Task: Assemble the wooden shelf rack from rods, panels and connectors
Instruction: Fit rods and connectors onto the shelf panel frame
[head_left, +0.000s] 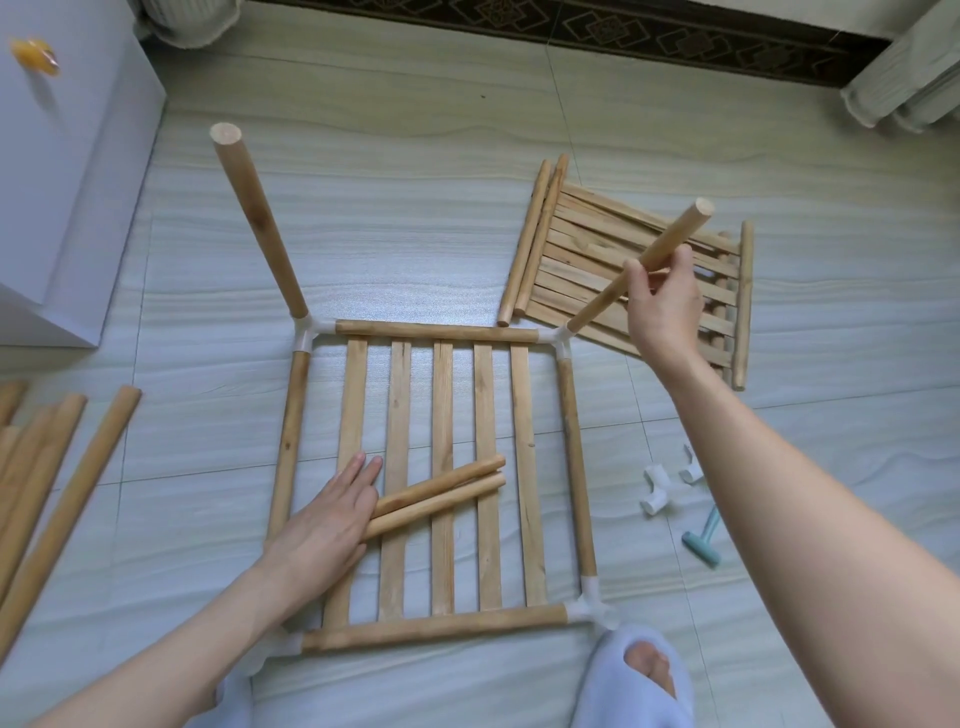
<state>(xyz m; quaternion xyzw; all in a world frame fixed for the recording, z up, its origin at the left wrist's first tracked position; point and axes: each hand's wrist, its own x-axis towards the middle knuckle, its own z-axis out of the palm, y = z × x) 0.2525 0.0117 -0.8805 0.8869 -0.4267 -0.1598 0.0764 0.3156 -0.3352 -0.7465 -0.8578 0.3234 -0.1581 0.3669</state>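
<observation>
On pale floor tiles lies the shelf panel (441, 467), left hand (332, 514) flat on it; right hand (662, 301) clamps the upright rod (636, 267) at its far-right connector (557, 338) (maybe half-seated), so sideways force could tilt it out.

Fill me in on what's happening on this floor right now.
A person is building a wooden rack. The slatted shelf frame lies flat on the floor, white connectors at its corners. The right hand grips an upright rod seated in the far right connector; another upright already stands at the far left. The left hand rests flat on the frame beside two loose rods.
</observation>
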